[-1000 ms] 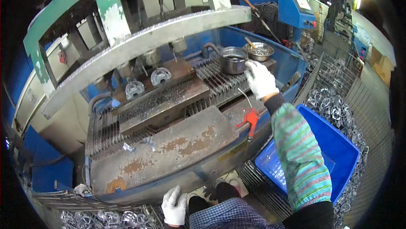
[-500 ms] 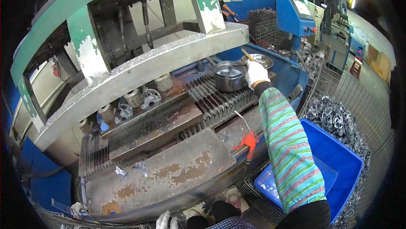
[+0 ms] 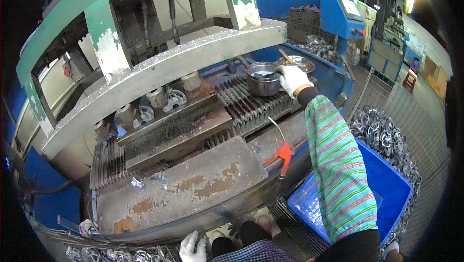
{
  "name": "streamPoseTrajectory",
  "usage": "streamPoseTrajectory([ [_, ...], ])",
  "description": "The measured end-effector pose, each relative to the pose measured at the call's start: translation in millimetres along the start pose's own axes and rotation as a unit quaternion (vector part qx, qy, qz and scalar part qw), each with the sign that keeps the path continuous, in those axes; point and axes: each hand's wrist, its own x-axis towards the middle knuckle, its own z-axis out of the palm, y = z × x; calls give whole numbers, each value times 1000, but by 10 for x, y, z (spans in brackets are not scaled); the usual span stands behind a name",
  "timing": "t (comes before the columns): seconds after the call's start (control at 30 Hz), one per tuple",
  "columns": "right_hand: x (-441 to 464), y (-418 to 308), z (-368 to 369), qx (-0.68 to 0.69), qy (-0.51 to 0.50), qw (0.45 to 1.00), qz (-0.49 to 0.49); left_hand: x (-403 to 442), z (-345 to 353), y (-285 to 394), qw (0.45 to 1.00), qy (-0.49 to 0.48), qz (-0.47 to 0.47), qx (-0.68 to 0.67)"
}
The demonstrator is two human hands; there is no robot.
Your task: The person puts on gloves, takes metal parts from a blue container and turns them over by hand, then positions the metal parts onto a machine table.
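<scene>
My right hand (image 3: 293, 79), in a white glove, is closed at the right rim of a metal pot (image 3: 261, 86). A dark piece runs from its fingers into the pot; its kind is hidden. Pale contents show inside. Just behind the hand a wooden handle (image 3: 286, 57) slants up over a shiny metal bowl (image 3: 303, 64); whether my fingers touch it is unclear. Low in the view, near my body, my left hand (image 3: 193, 247) is gloved in white, its fingers apart and no object visible in it.
A green and grey machine frame (image 3: 164, 66) arches over cylindrical blocks (image 3: 191, 82) and metal castings (image 3: 175, 100). A red air gun (image 3: 282, 156) hangs at the bench edge (image 3: 183, 184). By my right arm stand a blue bin (image 3: 398, 192) and heaped metal parts (image 3: 384, 134). A control box (image 3: 342, 13) stands behind.
The view has shifted slightly, so the bench and pot sit higher. My right hand remains at the pot, while more of my left hand shows. The person at the back is no longer visible.
</scene>
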Motion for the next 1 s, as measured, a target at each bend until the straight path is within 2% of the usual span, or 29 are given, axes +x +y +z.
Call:
streamPoseTrajectory([
  [0.23,-235,-51,-110,122,76,989,-18,-110,-84,54,1000,1,27,-12],
  [0.3,-259,-29,-18,212,107,962,138,-146,-107,81,999,3,50,13],
  [0.33,-219,106,119,269,90,944,169,-171,-127,78,999,4,51,13],
  [0.37,-213,91,106,323,77,921,203,-192,-148,72,999,3,41,-3],
  [0.4,-287,113,77,453,68,835,306,-212,-169,60,999,3,31,-18],
  [0.43,-358,3,-34,568,54,718,398,-234,-191,50,999,6,30,-16],
  [0.47,-387,-28,-55,572,78,694,430,-262,-211,39,999,8,28,-21],
  [0.57,-539,-10,-93,628,84,648,422,-341,-305,-10,1000,14,0,-19],
  [0.6,-563,127,11,657,73,650,375,-354,-335,-14,1000,15,10,-20],
  [0.63,-662,-50,-166,646,93,657,377,-379,-366,-27,999,16,18,-21],
  [0.67,-743,-178,-246,629,112,687,346,-403,-384,-51,999,15,3,-33],
  [0.77,-971,-469,-417,583,69,772,244,-466,-384,-102,998,34,-20,-41],
  [0.83,-1111,-783,-489,528,76,827,176,-491,-384,-146,997,21,-27,-64],
  [0.9,-1261,-1086,-480,491,93,864,66,-477,-400,-149,999,22,-5,-46],
  [0.93,-1310,-1227,-474,488,70,869,42,-496,-394,-164,999,26,-10,-44],
  [0.97,-1319,-1351,-441,406,99,907,-51,-505,-381,-180,998,31,-9,-52],
  [1.0,-1316,-1495,-414,403,69,912,-41,-512,-362,-196,998,34,-8,-61],
])
